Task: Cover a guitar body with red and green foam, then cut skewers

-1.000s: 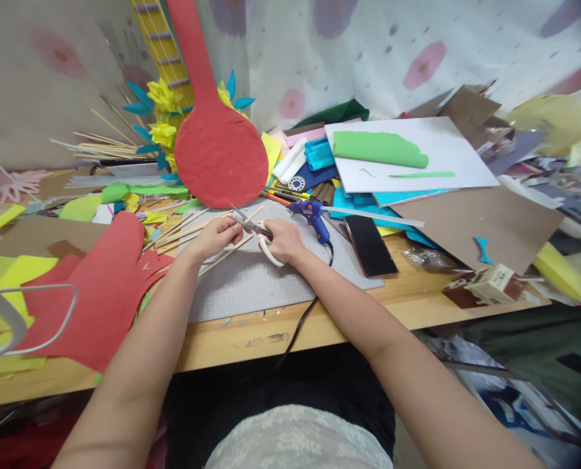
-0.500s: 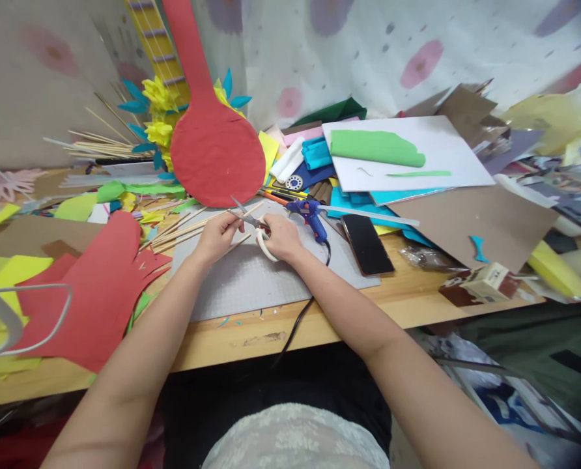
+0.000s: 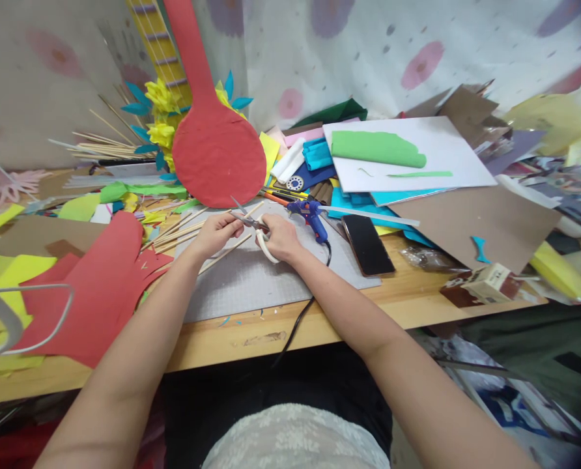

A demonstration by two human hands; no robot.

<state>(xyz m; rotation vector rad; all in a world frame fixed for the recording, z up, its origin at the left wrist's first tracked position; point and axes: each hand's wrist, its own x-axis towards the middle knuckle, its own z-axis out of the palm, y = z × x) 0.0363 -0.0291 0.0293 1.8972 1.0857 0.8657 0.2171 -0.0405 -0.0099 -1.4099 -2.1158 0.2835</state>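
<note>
Little altered since a second ago, suggesting steadying: gripping white-looped metal scissors [image 3: 255,224] in right hand [image 3: 281,236], back from front edge of pale wooden bench [image 3: 202,345]; cannot tell hold of left hand [image 3: 218,232].

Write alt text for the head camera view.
Right hand holds open white-handled scissors near the left hand, beside wooden sticks, over a gray mat on a cluttered table. A phone and blue glue gun lie nearby.

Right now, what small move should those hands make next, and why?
Probably ease the left hand back slightly before the right hand closes the scissors: the blades stand open, very near the left fingertips.
</note>
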